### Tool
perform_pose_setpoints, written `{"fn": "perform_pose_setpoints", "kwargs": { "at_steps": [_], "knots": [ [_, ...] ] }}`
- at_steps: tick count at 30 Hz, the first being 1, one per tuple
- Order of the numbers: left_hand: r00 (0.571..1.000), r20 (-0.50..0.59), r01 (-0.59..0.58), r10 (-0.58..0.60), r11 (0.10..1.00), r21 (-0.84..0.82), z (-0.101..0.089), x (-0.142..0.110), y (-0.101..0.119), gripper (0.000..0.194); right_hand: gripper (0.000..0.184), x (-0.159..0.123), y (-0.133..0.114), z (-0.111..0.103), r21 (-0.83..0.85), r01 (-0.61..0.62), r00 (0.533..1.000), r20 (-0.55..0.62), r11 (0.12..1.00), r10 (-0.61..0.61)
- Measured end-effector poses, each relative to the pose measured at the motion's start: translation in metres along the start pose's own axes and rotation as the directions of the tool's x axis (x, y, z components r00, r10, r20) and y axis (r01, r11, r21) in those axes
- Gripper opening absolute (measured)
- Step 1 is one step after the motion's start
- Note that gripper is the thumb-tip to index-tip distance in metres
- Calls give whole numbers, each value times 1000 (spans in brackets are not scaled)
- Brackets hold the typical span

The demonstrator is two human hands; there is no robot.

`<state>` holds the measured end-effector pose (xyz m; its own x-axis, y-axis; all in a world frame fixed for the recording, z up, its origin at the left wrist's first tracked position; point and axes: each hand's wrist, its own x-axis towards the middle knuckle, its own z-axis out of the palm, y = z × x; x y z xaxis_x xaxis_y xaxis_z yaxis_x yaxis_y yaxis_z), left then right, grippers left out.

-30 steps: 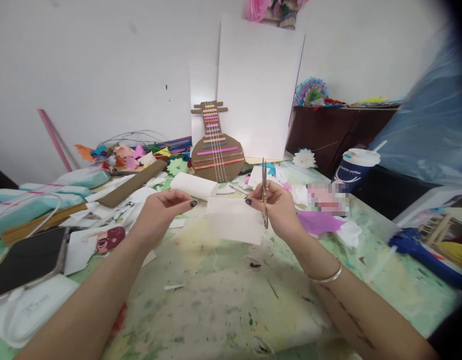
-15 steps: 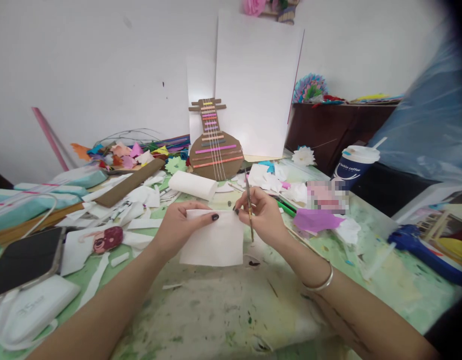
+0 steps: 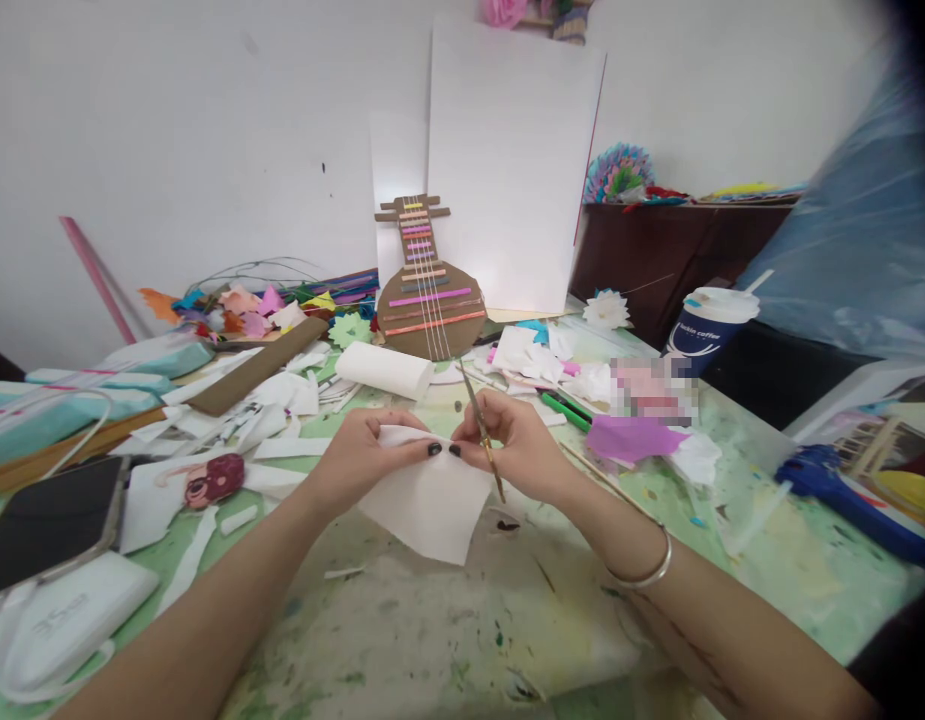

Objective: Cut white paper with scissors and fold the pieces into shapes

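A small white paper sheet hangs between my two hands, its lower corner tilted down over the table. My left hand pinches the top edge, thumb in front and fingers behind. Close beside that thumb, my right hand grips the same edge between thumb and fingertips. Also held in the right hand is a slim paintbrush-like tool with a gold band, slanting across the fingers. A rolled white paper tube lies just beyond the hands.
A cardboard lute leans against a white board. White scraps, a phone and a power bank lie left. Rightward are a green cutter, purple paper, a coffee cup and a blue tool.
My right hand has moved left, bringing both thumbs close together. The paper's top edge has bunched, and its lower right corner has swung down. The slim tool has tipped from upright to slanted.
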<state>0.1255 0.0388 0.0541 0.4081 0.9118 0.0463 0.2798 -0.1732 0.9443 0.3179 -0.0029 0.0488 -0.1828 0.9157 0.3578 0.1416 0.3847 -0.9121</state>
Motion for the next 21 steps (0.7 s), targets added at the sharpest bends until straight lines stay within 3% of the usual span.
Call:
{"fn": "perform_pose_setpoints", "kwargs": {
  "at_steps": [6,9,21],
  "knots": [
    [997,-52,48,-49,999,-14,-7,1,1,29,18,2,-6,-5,-4,-87,995,-53,996,87],
    [995,-85,42,-43,999,-21,-10,2,1,30,19,4,-4,-8,21,-88,996,-23,996,88],
    [991,-32,124,-134,969,-214,-23,7,-3,29,21,9,8,-21,61,-93,993,71,994,89]
  ]
}}
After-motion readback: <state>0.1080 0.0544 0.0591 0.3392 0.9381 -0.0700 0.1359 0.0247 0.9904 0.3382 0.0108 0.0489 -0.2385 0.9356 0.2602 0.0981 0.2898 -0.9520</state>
